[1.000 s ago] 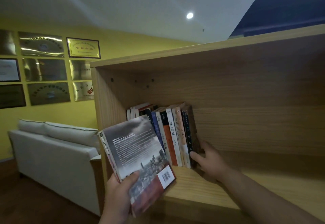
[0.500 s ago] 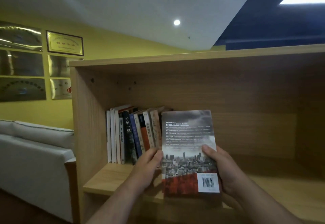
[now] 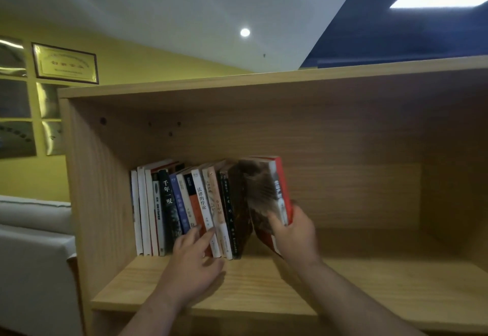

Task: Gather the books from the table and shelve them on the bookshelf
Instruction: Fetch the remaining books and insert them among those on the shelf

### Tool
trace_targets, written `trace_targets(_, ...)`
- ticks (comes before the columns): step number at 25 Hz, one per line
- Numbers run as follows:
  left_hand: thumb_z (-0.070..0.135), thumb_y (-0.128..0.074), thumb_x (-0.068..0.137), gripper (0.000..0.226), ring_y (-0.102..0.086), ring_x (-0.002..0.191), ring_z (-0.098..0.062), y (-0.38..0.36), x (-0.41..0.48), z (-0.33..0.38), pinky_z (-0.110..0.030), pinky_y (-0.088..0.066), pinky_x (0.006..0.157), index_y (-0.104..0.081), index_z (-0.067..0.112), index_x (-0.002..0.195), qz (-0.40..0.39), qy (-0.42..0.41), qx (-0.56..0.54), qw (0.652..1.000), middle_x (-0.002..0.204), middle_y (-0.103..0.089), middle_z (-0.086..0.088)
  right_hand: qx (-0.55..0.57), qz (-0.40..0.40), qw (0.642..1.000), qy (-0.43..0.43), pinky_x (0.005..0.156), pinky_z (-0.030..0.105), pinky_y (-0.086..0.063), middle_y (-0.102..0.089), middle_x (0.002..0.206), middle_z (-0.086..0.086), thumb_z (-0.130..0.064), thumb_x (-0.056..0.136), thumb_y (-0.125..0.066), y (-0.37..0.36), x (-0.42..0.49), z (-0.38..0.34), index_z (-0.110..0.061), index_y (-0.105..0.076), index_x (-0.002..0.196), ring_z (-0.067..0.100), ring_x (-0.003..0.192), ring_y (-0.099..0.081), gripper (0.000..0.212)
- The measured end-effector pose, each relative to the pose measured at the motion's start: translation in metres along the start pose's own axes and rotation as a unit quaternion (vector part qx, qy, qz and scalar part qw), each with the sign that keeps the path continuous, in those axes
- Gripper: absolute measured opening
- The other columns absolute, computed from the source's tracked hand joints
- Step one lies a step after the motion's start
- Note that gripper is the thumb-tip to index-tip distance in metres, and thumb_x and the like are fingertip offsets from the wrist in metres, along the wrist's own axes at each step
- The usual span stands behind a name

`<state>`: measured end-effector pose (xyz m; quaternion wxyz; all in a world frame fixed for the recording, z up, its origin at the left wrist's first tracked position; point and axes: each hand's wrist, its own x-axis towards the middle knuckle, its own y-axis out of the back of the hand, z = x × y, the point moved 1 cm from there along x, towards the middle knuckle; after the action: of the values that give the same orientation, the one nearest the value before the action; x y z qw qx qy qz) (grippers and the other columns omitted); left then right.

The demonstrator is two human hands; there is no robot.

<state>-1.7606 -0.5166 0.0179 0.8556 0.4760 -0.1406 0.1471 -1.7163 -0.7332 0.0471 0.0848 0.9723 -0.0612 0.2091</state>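
Two bare hands work at a wooden bookshelf (image 3: 343,82) at centre frame: the right hand (image 3: 295,238) is closed around the lower edge of a red-spined book (image 3: 266,190), blurred and tilted against the end of a row of books (image 3: 184,209), its foot hidden by the fingers, while the left hand (image 3: 192,261), fingers spread, touches the row's spines and holds nothing. Framed plaques (image 3: 66,63) on a yellow wall are cut off at upper left, and a white sofa (image 3: 31,256) sits at lower left under a white ceiling.

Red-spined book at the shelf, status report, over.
Right hand gripping red-spined paperback book, tilted at the row's right end. Left hand open, fingertips on upright book row. Wooden bookshelf to the right bare, nothing blocking.
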Motion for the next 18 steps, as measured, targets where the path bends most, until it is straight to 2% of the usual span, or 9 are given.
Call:
trace_targets(3,0.048,-0.057,0.092,0.071,-0.006,0.149,-0.017,0.000,0.002,-0.002,-0.047,-0.017,0.125,-0.024,0.043,0.155,-0.002,0.002,-0.011,1.000,0.162,-0.014,0.013,-0.046,-0.028,0.998,0.019,0.080,0.036,-0.062,-0.073,0.087,-0.012,-0.040,0.086,-0.074,-0.027,0.009,0.007,-0.040,-0.064,0.101,0.004,0.083,-0.070,0.018)
trace_targets(5,0.048,-0.058,0.091,0.071,-0.006,0.149,-0.015,-0.001,0.003,-0.004,-0.045,-0.017,0.125,-0.025,0.043,0.154,0.006,0.002,-0.018,1.000,0.162,-0.014,0.014,-0.070,-0.075,0.995,0.010,0.081,0.033,-0.060,-0.071,0.092,-0.014,-0.038,0.086,-0.075,-0.032,0.013,0.009,-0.038,-0.062,0.114,0.003,0.088,-0.068,0.031)
trace_targets(8,0.047,-0.060,0.091,0.072,-0.005,0.149,-0.014,-0.002,0.003,-0.003,-0.043,-0.016,0.124,-0.025,0.045,0.154,0.023,-0.006,-0.030,0.999,0.162,-0.013,0.013,-0.042,-0.214,0.975,-0.035,0.076,0.016,-0.052,-0.067,0.104,-0.018,-0.034,0.089,-0.073,-0.020,0.005,0.011,-0.041,-0.051,0.132,-0.003,0.096,-0.063,0.049)
trace_targets(10,0.047,-0.063,0.090,0.079,-0.003,0.152,-0.017,0.000,0.005,-0.003,-0.044,-0.016,0.124,-0.019,0.048,0.154,0.049,0.003,-0.055,0.997,0.165,-0.005,0.012,0.003,-0.292,0.954,-0.068,0.084,0.020,-0.055,-0.065,0.114,-0.017,-0.029,0.094,-0.069,-0.013,-0.001,0.012,-0.048,-0.042,0.135,0.000,0.104,-0.064,0.052)
trace_targets(12,0.043,-0.069,0.088,0.091,-0.002,0.154,-0.019,0.005,0.007,-0.005,-0.046,-0.015,0.124,-0.009,0.047,0.156,0.085,0.041,-0.117,0.989,0.166,0.004,0.012,0.000,-0.299,0.952,-0.066,0.096,0.034,-0.057,-0.066,0.119,-0.010,-0.024,0.095,-0.067,-0.010,-0.002,0.017,-0.048,-0.040,0.139,0.010,0.110,-0.066,0.057)
trace_targets(14,0.039,-0.070,0.088,0.096,-0.004,0.154,-0.021,0.007,0.011,-0.010,-0.048,-0.014,0.125,-0.003,0.043,0.157,0.109,0.057,-0.116,0.986,0.168,0.005,0.009,-0.031,-0.278,0.959,-0.036,0.097,0.037,-0.057,-0.068,0.118,-0.008,-0.023,0.094,-0.067,-0.010,0.000,0.019,-0.043,-0.041,0.144,0.009,0.108,-0.068,0.060)
trace_targets(16,0.039,-0.067,0.091,0.092,0.002,0.154,-0.023,0.005,0.015,-0.016,-0.048,-0.010,0.125,-0.003,0.042,0.157,0.124,0.060,-0.079,0.987,0.168,0.003,0.008,-0.044,-0.266,0.963,-0.015,0.089,0.027,-0.059,-0.068,0.117,-0.012,-0.025,0.093,-0.069,-0.014,0.001,0.021,-0.046,-0.040,0.144,0.002,0.103,-0.068,0.062)
trace_targets(18,0.035,-0.065,0.093,0.088,0.012,0.154,-0.021,0.004,0.019,-0.020,-0.049,-0.004,0.126,-0.005,0.044,0.157,0.122,0.062,-0.096,0.986,0.168,0.005,0.011,-0.082,-0.267,0.960,0.007,0.081,0.013,-0.055,-0.066,0.120,-0.017,-0.030,0.092,-0.070,-0.023,0.000,0.020,-0.049,-0.033,0.147,-0.007,0.103,-0.065,0.069)
